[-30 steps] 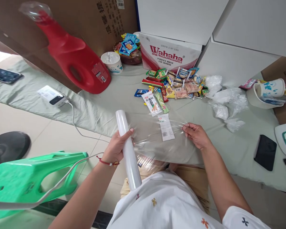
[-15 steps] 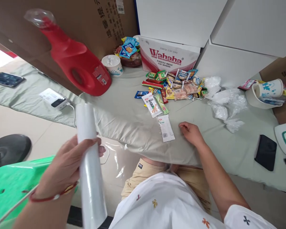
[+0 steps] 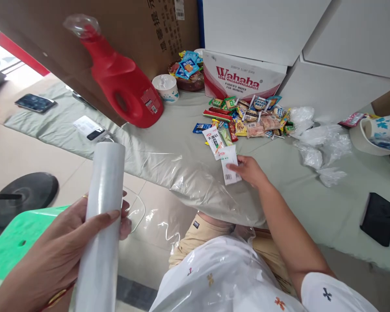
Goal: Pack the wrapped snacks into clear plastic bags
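Note:
My left hand (image 3: 95, 223) is wrapped round a roll of clear plastic film (image 3: 105, 182), tilted slightly and held beyond the table's front edge. A loose transparent sheet spreads from the roll across the table edge and my lap. My right hand (image 3: 251, 170) grips a white snack packet (image 3: 230, 152) at its right side, thumb on top, fingers partly hidden beneath. That packet's upper end overlaps another white snack packet (image 3: 212, 138) with Chinese print. Beside it lies a green snack packet (image 3: 225, 135), and behind are several small wrapped snacks (image 3: 255, 129) in a pile.
A red jug (image 3: 126, 86), a paper cup (image 3: 165, 89) and a snack bowl (image 3: 191, 83) stand at the back left. Crumpled plastic bags (image 3: 328, 141) lie right of the pile. A Wahaba-style printed carton (image 3: 211, 82), black phone (image 3: 377, 219) and green stool (image 3: 26, 234) surround the area.
My right hand has moved from resting beside the white packet to gripping it, and the packet has shifted slightly toward the pile. My left hand still holds the roll; the view has turned left.

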